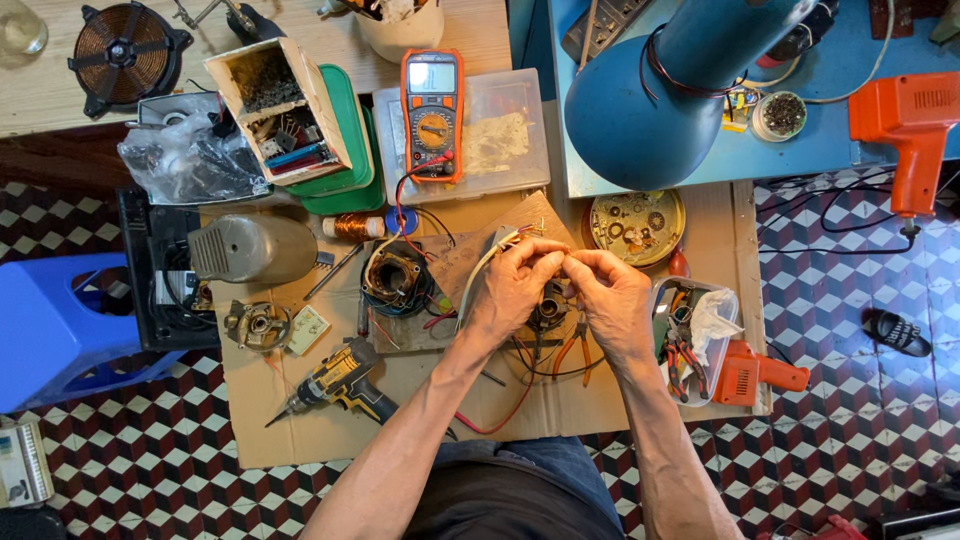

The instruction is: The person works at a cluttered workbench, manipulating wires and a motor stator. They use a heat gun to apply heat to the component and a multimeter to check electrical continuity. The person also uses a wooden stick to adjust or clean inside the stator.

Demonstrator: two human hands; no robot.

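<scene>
Cardboard sheet (300,420) over a tiled floor serves as the work surface. Left hand (510,290) and right hand (612,300) meet fingertip to fingertip, both pinched shut on thin wire ends (556,259). These leads are light, limp and likely easily broken; hold them close to the tips. Directly beneath the grip lies a motor winding (548,312). Beyond it stands an orange multimeter (432,115).

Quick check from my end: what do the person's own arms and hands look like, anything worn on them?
Both arms are bare from the elbow down, with no sleeves in view. The left hand and the right hand are gloveless; no watch, wristband or ring is visible, though rings would be hard to spot at this size. Both forearms are lean, with slender fingers. No markings show on either.
</scene>
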